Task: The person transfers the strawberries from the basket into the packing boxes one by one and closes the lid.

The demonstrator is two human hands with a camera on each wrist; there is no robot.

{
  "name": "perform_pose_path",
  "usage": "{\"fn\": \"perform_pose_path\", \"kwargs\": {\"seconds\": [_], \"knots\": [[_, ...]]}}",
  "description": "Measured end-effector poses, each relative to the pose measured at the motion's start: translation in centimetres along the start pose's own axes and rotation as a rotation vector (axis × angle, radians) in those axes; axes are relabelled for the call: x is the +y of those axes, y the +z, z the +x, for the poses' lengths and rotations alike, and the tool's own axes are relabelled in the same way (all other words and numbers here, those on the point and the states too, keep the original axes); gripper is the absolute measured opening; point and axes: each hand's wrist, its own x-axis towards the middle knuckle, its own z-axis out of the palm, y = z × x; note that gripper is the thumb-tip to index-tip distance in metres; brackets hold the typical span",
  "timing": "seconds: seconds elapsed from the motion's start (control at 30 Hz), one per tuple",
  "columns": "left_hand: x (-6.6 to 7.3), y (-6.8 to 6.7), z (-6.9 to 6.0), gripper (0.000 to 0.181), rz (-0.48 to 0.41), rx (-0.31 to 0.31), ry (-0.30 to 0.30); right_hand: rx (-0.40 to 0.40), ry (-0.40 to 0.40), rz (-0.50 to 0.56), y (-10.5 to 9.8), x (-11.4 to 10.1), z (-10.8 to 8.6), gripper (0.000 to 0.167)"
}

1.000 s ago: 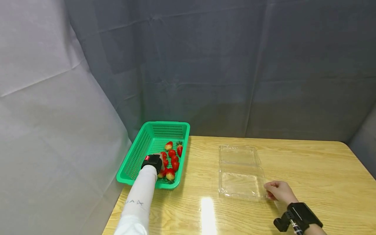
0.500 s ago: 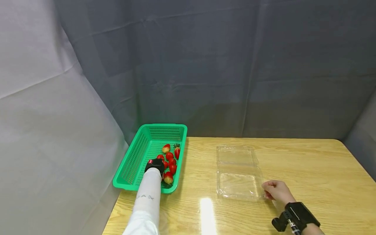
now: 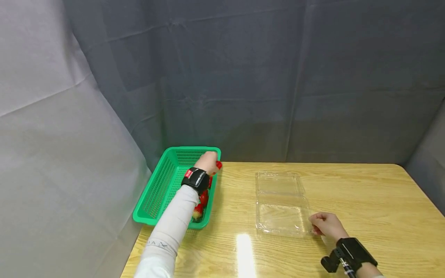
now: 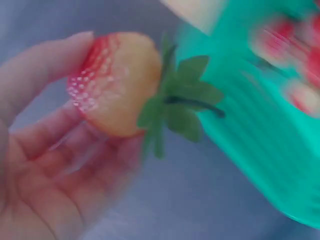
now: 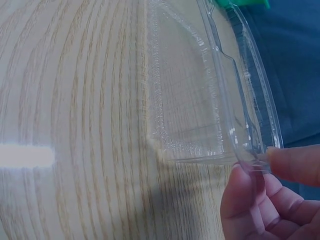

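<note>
A strawberry [image 4: 117,82], red with a pale yellow side and green leaves, is held between the thumb and fingers of my left hand [image 4: 55,165]. In the head view the left hand [image 3: 208,162] is above the right rim of a green basket [image 3: 153,189]. More strawberries [image 3: 201,202] lie inside, partly hidden by the arm. On the table, a clear plastic clamshell box [image 3: 281,216] lies opened flat. Its near right corner is pinched between the thumb and finger of my right hand [image 5: 265,200], seen in the head view as the hand [image 3: 328,225] beside the box.
The wooden table [image 3: 365,193] reaches to the right. A dark grey cloth [image 3: 243,77] hangs behind it, and a light grey cloth [image 3: 69,154] closes off the left side next to the basket. Glare lies on the wood near the front.
My left hand has risen out of the basket, moving away and to the right, with a strawberry now in its grip. The right hand stays at the box corner.
</note>
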Motion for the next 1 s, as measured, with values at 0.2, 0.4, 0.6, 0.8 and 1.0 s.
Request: {"fn": "perform_pose_path", "kwargs": {"seconds": [0.2,0.4,0.6,0.8,1.0], "knots": [[8.8,3.2,-1.2,0.026,-0.032,0.046,0.367,-0.008,-0.003,0.014,0.4,-0.3,0.3,0.024],[11.7,11.4,-1.6,0.02,0.056,-0.08,0.387,-0.027,0.005,0.022,0.7,-0.6,0.3,0.025],[12.8,17.1,-1.8,0.02,0.225,-0.157,0.387,-0.032,0.014,0.038,0.7,-0.7,0.3,0.024],[13.5,19.0,-1.8,0.022,0.299,-0.181,0.368,-0.03,0.02,0.036,0.5,-0.9,0.3,0.023],[13.4,17.0,-2.6,0.028,0.193,-0.186,0.349,-0.032,0.018,0.028,0.4,-0.9,0.3,0.024]]}}
